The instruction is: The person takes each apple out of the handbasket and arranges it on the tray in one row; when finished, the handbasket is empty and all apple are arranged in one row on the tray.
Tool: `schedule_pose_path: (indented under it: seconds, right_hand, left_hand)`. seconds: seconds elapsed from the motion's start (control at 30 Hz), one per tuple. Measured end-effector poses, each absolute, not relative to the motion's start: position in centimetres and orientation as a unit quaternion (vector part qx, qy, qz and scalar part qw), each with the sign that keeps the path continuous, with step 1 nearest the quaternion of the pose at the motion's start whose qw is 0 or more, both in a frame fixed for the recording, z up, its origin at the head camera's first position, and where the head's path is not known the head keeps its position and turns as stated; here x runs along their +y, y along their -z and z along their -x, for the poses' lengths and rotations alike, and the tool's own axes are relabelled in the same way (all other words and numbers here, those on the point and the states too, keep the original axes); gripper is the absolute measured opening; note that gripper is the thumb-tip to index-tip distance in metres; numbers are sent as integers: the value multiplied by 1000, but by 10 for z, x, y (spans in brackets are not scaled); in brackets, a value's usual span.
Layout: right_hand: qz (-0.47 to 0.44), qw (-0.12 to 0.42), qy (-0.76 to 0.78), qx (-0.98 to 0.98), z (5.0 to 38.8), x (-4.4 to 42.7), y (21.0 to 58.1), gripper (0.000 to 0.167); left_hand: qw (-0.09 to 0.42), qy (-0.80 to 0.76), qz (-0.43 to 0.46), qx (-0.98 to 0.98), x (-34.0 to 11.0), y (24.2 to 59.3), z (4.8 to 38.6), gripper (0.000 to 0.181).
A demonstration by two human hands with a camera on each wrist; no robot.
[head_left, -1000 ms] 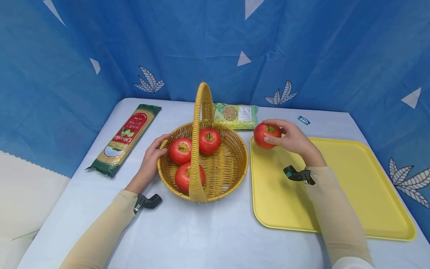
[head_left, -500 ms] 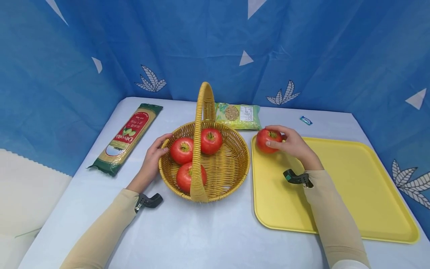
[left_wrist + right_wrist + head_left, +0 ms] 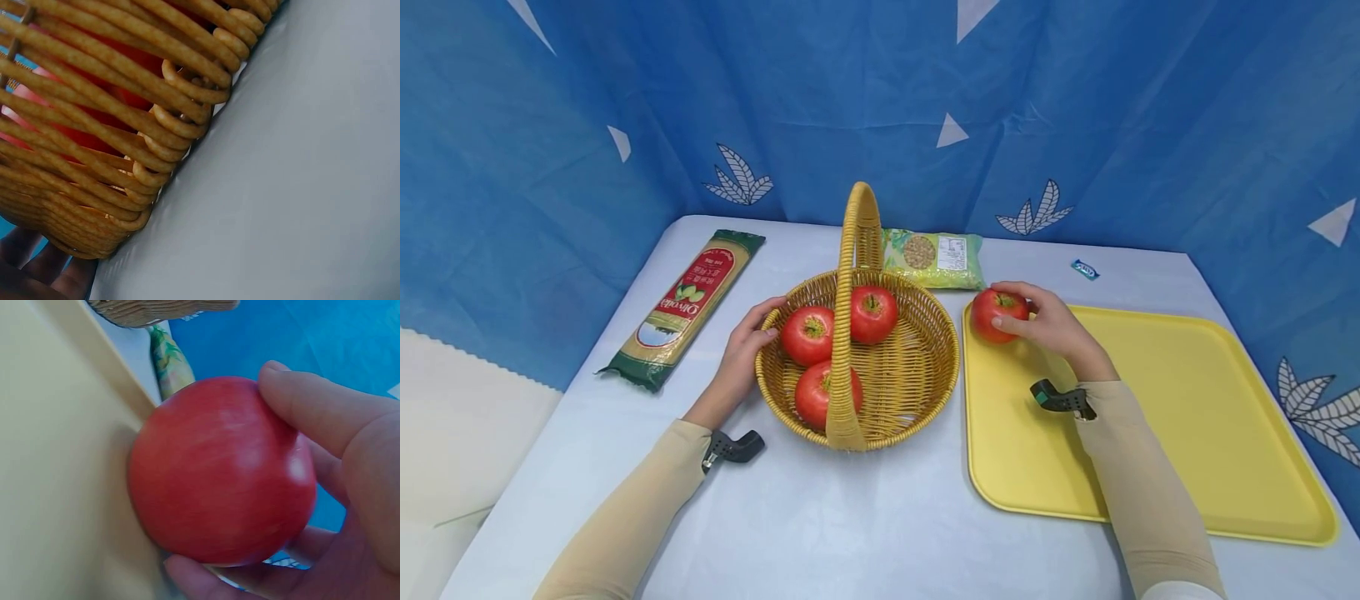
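Note:
My right hand [image 3: 1056,329] holds a red apple [image 3: 994,318] at the tray's far left corner, with the thumb on its near side and fingers round the back. In the right wrist view this apple [image 3: 219,475] appears to touch the surface of the yellow tray [image 3: 56,450]. My left hand [image 3: 739,360] grips the left rim of a wicker basket [image 3: 898,375], thumb over the edge. Inside the basket lie three red apples, a left one [image 3: 808,335], a back one [image 3: 874,313] and a front one [image 3: 820,398] partly hidden by the handle. Fingers [image 3: 75,278] touch the basket's wall in the left wrist view.
A pasta packet [image 3: 688,308] lies left of the basket. Behind the basket, a green-yellow bag [image 3: 932,260] lies on the table. A small blue wrapped piece [image 3: 1085,269] sits beyond the tray [image 3: 1180,417]. The basket's tall handle [image 3: 853,242] arches over its middle.
My right hand has lowered the apple onto the tray's far left corner and keeps its hold. My left hand stays on the basket rim. The head view has shifted slightly.

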State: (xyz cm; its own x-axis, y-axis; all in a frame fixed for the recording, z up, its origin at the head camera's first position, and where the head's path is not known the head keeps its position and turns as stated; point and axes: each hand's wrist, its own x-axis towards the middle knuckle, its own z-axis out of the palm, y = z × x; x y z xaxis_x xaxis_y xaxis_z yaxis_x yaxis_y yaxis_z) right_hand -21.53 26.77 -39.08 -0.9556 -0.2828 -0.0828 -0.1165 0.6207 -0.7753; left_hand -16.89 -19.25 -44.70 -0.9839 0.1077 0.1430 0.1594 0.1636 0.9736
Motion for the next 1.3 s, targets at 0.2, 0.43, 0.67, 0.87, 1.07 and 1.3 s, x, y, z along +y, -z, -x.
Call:
schedule_pose_path:
  seconds: [0.2,0.43,0.67,0.87,1.07,1.3]
  right_hand:
    - [101,95,428,893,215,264,395,63]
    - [72,91,432,894,213,266,397,64]
    - [89,121,447,882,209,271,393,63]
    - [110,138,448,877,209,275,391,61]
    - [128,165,452,867,206,280,389,60]
    - [148,191,442,864,203,289,386,60]
  left_hand:
    - [23,643,89,-760,-192,446,169,53]
    - [22,645,92,-758,-190,443,168,53]
    - [24,640,95,-763,-190,443,168,53]
    - [28,640,95,-762,-190,443,167,53]
    - [26,641,92,-762,-191,443,167,54]
    - [24,644,97,-758,-192,444,168,53]
